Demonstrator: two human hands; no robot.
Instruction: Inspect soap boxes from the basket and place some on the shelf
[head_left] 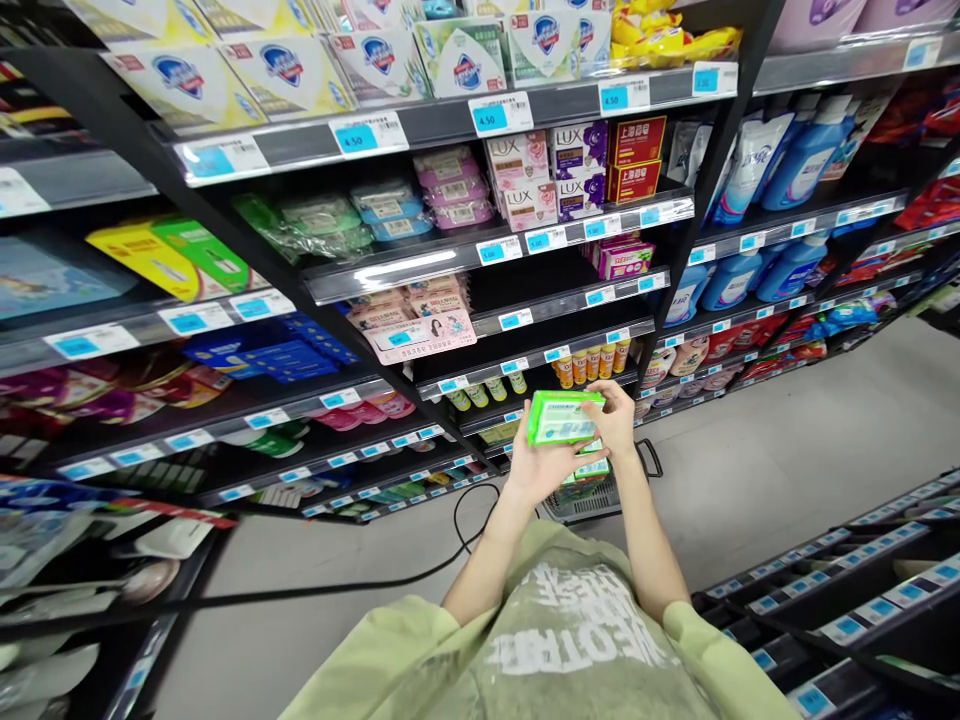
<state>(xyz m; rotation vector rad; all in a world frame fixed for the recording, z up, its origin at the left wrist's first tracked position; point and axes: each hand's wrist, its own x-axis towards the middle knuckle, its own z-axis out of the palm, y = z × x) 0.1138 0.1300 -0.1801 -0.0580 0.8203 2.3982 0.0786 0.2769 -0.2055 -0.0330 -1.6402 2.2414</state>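
A bright green packet (564,417) with a pale printed panel is held up before me at chest height, its exact kind unclear. My left hand (538,468) supports it from below and the left, fingers wrapped under it. My right hand (616,420) grips its right end, with the fingertips on the printed face. Beneath my hands, a grey basket (579,510) stands on the floor, partly hidden by my arms and shirt. Similar green packs (592,468) lie in it.
A tall shelf ahead carries boxed soaps (525,180), orange bottles (592,362) and blue detergent bottles (806,155). Low shelving (825,600) runs along the right. A black cable (360,587) crosses the grey floor on the left, beside another display rack (169,600).
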